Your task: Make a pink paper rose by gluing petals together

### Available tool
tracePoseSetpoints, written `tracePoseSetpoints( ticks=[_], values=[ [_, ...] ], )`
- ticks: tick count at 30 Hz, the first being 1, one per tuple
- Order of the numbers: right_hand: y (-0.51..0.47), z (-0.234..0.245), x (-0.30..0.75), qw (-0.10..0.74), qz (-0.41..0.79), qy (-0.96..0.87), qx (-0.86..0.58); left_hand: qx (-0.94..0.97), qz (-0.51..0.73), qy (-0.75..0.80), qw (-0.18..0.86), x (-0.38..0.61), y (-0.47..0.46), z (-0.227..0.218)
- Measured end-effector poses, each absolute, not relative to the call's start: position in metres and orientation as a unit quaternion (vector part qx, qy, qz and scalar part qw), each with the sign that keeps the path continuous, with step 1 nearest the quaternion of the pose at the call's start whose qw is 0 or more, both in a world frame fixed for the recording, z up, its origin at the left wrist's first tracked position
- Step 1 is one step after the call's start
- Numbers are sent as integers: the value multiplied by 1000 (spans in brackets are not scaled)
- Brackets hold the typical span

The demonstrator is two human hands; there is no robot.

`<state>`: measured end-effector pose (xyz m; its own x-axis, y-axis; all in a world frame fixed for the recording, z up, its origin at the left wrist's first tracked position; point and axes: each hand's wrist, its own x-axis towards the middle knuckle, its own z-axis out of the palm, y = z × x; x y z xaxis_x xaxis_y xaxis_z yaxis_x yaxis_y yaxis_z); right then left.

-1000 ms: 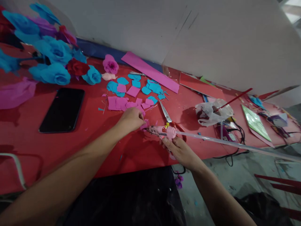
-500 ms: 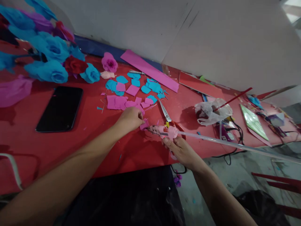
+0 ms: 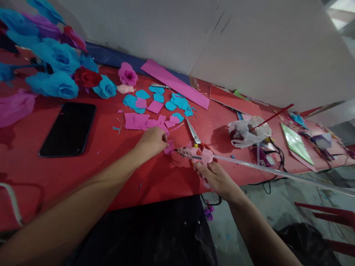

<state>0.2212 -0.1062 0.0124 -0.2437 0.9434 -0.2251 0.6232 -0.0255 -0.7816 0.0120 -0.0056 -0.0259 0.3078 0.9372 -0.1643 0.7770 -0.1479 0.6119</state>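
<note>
1. Pale wall [image 3: 249, 55] panels rise behind a red-covered desk [image 3: 163, 181]; blue, pink and red paper roses [image 3: 61, 57] crowd the upper left, above a black smartphone [image 3: 69, 129].
2. Near the centre, the left hand [image 3: 154, 140] has its grip pinched together, apparently clamped on a pink paper petal [image 3: 168, 149], which sits just left of the glue gun's nozzle [image 3: 175, 150].
3. Right of that, the right hand [image 3: 212, 175] has its grip wrapped around the handle of a pink glue gun [image 3: 205, 155].
4. Since the nozzle points straight at the left fingertips, a small slip could burn them, if it is hot.
5. Excess glue could string onto the loose pink cutouts [image 3: 135, 121] just above.
6. Trailing towards the right edge, the long clear glue stick [image 3: 249, 163] could snag the plastic bag [image 3: 238, 135] if the gun swings upward.
7. Open-bladed scissors [image 3: 193, 131] lie close behind the gun; a careless backward nudge might shift them.
</note>
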Motion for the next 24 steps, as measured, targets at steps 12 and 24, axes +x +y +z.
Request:
tracePoseSetpoints(
  ticks=[12, 24],
  values=[
    [-108, 14, 223, 190, 389, -692, -578, 745, 136, 574, 313, 12, -6, -25],
    [-108, 15, 227, 200, 408, -706, -543, 746, 132, 572, 314, 12, -7, -22]
  ],
)
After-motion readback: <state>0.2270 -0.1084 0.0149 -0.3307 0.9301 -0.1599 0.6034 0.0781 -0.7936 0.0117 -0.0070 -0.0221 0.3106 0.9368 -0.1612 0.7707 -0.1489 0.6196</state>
